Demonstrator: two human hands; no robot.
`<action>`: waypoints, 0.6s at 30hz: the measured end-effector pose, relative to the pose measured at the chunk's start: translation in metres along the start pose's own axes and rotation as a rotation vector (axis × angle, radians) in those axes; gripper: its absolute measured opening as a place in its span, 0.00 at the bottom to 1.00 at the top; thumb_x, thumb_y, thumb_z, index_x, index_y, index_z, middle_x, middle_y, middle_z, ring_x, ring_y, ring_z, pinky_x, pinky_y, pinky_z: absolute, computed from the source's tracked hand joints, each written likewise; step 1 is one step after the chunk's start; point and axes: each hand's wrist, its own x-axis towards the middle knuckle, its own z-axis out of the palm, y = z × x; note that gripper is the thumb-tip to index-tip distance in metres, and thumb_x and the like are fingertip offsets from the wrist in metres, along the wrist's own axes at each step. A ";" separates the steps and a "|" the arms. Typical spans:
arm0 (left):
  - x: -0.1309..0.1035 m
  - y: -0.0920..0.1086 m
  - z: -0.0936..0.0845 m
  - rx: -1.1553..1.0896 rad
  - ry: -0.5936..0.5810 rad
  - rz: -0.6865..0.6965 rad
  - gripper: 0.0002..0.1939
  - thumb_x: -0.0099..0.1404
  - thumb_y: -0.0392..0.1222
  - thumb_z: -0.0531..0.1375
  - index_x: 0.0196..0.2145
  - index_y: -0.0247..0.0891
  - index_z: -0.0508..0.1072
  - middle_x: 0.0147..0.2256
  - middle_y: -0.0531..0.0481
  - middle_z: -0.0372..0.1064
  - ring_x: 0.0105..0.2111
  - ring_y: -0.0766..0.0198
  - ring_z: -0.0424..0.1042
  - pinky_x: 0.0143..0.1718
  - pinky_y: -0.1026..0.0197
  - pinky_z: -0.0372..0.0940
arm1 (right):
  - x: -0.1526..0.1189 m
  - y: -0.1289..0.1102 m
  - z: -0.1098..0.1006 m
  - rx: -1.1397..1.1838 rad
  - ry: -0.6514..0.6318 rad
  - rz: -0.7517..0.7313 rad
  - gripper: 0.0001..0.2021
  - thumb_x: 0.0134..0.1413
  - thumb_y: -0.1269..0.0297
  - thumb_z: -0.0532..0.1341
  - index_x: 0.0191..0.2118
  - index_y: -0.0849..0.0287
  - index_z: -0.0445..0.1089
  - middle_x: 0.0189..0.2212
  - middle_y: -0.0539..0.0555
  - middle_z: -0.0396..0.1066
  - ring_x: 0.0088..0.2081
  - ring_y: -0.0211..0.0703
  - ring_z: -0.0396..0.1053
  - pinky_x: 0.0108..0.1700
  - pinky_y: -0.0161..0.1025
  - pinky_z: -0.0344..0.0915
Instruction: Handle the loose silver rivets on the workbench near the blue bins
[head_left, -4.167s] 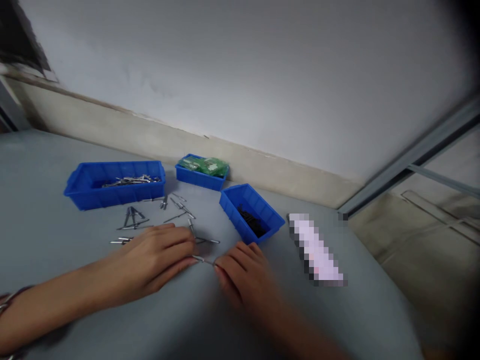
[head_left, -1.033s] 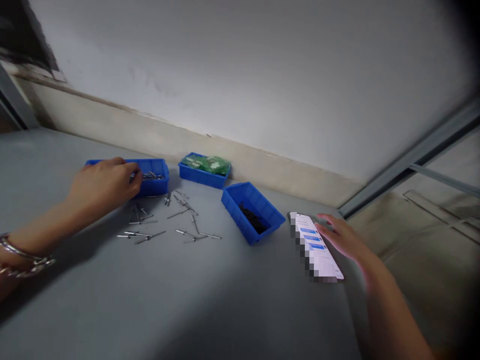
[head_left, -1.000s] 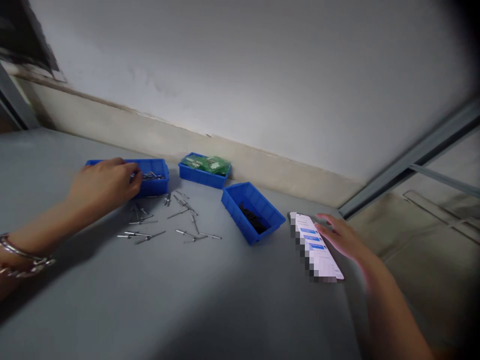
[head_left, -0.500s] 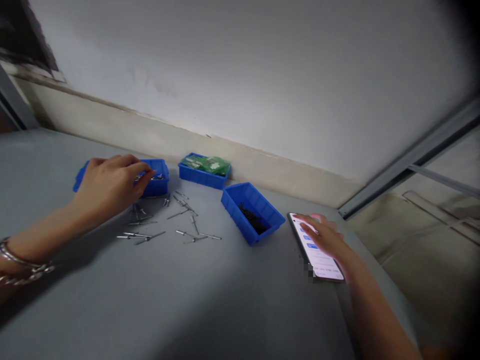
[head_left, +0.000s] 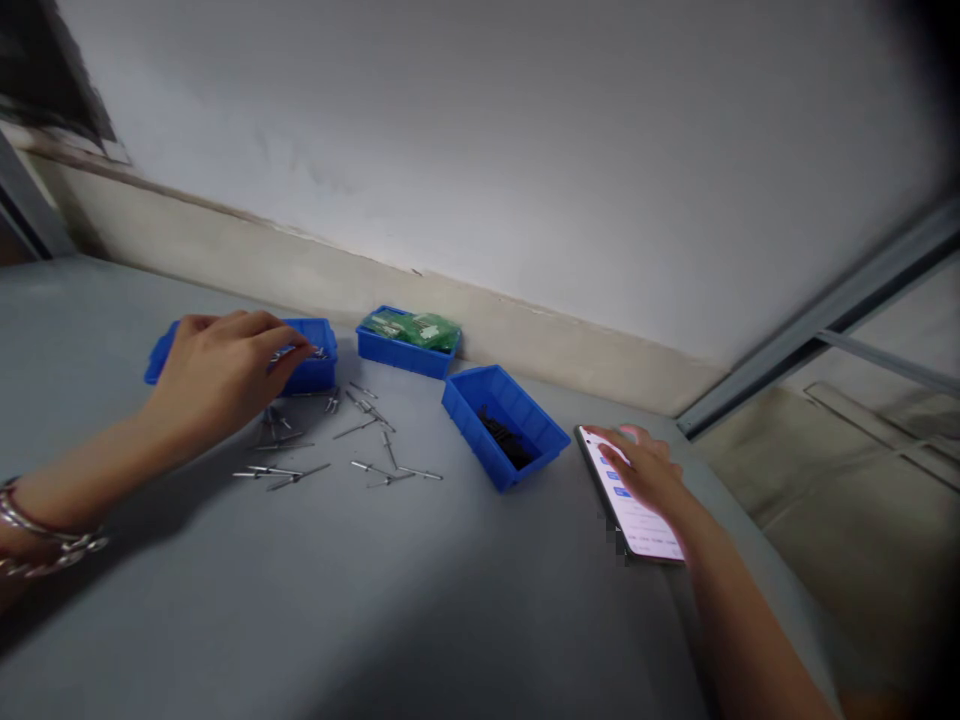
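Note:
My left hand (head_left: 217, 375) reaches into a long blue bin (head_left: 321, 374) of metal rivets at the back left, its fingertips pinched on rivets at the bin's right end. A bracelet sits on that wrist. More loose rivets (head_left: 360, 440) lie scattered on the grey table (head_left: 375, 600) just in front of the bin. My right hand (head_left: 641, 470) lies with its fingers spread on the lit screen of a phone (head_left: 649, 535), which rests flat near the table's right edge.
A small blue bin (head_left: 469, 418) with dark screws stands at an angle between the rivets and the phone. Another blue bin (head_left: 401, 358) with green packets sits against the wall. The table ends just right of the phone, beside a metal frame (head_left: 825, 320).
Four seconds ago both hands held a rivet at the table's middle. Since then my left hand went to the long bin and my right hand slid onto the phone's screen.

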 end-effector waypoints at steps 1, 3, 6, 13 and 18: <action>0.000 0.000 -0.001 -0.002 -0.003 0.005 0.22 0.73 0.48 0.41 0.43 0.38 0.72 0.41 0.43 0.73 0.41 0.55 0.70 0.42 0.52 0.55 | 0.000 0.001 0.000 -0.002 -0.002 0.004 0.25 0.65 0.49 0.41 0.58 0.38 0.67 0.58 0.58 0.63 0.54 0.61 0.65 0.47 0.58 0.67; 0.000 0.000 -0.001 0.000 -0.007 0.015 0.23 0.74 0.48 0.41 0.43 0.37 0.72 0.41 0.42 0.73 0.41 0.55 0.70 0.42 0.53 0.55 | 0.000 0.002 -0.001 -0.007 0.007 0.013 0.24 0.65 0.50 0.42 0.58 0.37 0.68 0.58 0.57 0.63 0.54 0.61 0.65 0.47 0.58 0.66; -0.001 0.000 0.000 0.014 0.008 0.022 0.23 0.74 0.48 0.41 0.43 0.37 0.73 0.41 0.42 0.73 0.42 0.55 0.70 0.42 0.53 0.55 | -0.001 0.003 -0.002 -0.001 0.032 0.024 0.23 0.64 0.52 0.43 0.56 0.37 0.69 0.58 0.56 0.64 0.54 0.61 0.65 0.47 0.58 0.67; -0.001 0.001 0.001 0.016 0.019 0.027 0.22 0.74 0.48 0.41 0.42 0.38 0.72 0.42 0.44 0.74 0.42 0.56 0.70 0.42 0.53 0.56 | -0.003 -0.004 -0.005 0.007 -0.033 -0.002 0.24 0.64 0.49 0.43 0.58 0.37 0.67 0.59 0.56 0.63 0.54 0.62 0.65 0.47 0.58 0.66; -0.001 0.001 0.003 -0.025 0.054 0.057 0.21 0.73 0.47 0.42 0.42 0.39 0.73 0.41 0.44 0.75 0.40 0.56 0.71 0.40 0.53 0.56 | -0.001 0.008 -0.002 0.017 0.041 -0.016 0.26 0.64 0.50 0.40 0.58 0.41 0.68 0.57 0.58 0.65 0.54 0.60 0.66 0.47 0.57 0.67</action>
